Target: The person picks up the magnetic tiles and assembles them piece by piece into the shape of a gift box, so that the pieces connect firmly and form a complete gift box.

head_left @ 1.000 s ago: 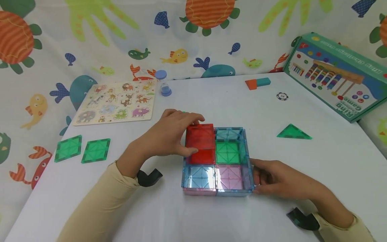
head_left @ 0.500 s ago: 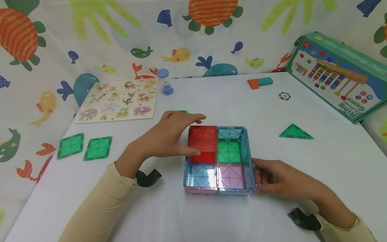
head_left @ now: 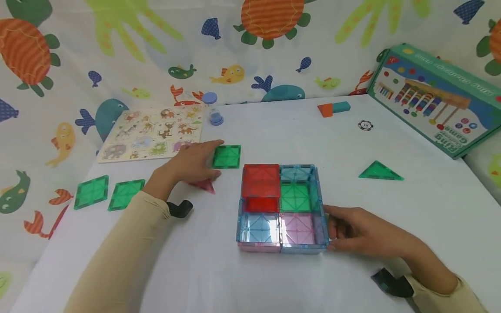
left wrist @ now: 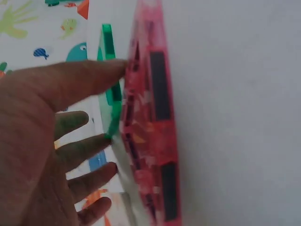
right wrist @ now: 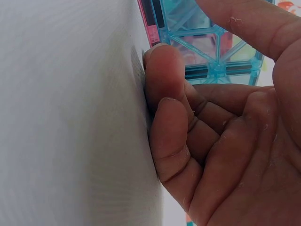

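Observation:
In the head view my left hand [head_left: 192, 163] reaches over the table with thumb and fingers spread apart. Its fingertips are at the left edge of a green square magnetic tile [head_left: 227, 157]. A pink triangular tile [head_left: 205, 186] lies partly hidden under that hand; the left wrist view shows its pink edge [left wrist: 157, 117] close by the thumb. My right hand [head_left: 360, 230] rests on the table, loosely curled, touching the right wall of a low box of clear magnetic tiles [head_left: 322, 217]. A red tile [head_left: 261, 180] lies over the box's back-left part, leaving a gap in front of it.
Two green square tiles [head_left: 91, 191] lie at the left, and a green triangular tile [head_left: 380, 170] lies at the right. Behind are an animal puzzle board [head_left: 152, 132], a small sand timer [head_left: 213, 108], orange and teal blocks [head_left: 332, 108], a round chip [head_left: 365, 125] and a game carton [head_left: 430, 100].
My left hand has left the red tile and moved left and back to the green square tile, uncovering it and part of the pink triangle. My right hand has stayed at the box.

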Action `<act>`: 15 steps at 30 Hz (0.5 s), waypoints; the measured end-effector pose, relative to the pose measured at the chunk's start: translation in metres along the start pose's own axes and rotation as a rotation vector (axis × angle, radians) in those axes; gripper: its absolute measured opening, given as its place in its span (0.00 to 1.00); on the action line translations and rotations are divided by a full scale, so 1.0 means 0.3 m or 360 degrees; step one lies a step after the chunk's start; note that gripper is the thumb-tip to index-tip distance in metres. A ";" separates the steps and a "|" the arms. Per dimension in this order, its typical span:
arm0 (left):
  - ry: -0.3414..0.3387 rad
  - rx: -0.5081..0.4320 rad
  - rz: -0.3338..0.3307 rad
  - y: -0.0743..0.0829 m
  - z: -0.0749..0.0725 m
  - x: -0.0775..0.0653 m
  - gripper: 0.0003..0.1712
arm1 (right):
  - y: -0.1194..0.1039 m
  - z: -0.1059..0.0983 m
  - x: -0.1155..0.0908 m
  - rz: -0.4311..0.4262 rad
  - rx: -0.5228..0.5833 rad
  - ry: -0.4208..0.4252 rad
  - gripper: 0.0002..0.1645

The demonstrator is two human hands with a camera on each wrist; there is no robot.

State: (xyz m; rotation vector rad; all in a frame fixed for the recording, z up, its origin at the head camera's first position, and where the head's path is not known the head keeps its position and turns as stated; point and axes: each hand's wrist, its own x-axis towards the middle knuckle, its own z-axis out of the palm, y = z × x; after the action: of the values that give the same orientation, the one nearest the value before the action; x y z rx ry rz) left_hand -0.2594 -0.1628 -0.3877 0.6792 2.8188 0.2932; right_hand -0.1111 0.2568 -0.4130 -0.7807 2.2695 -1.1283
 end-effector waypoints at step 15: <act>0.0691 0.0040 0.0228 0.097 -0.032 -0.132 0.46 | 0.005 -0.001 -0.005 -0.0042 0.0020 -0.0007 0.42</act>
State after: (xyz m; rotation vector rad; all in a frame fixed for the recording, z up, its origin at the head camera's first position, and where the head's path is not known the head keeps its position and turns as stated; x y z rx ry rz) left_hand -0.2154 -0.1573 -0.3646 0.9228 3.1891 0.4834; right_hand -0.1106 0.2587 -0.4136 -0.8098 2.2527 -1.1509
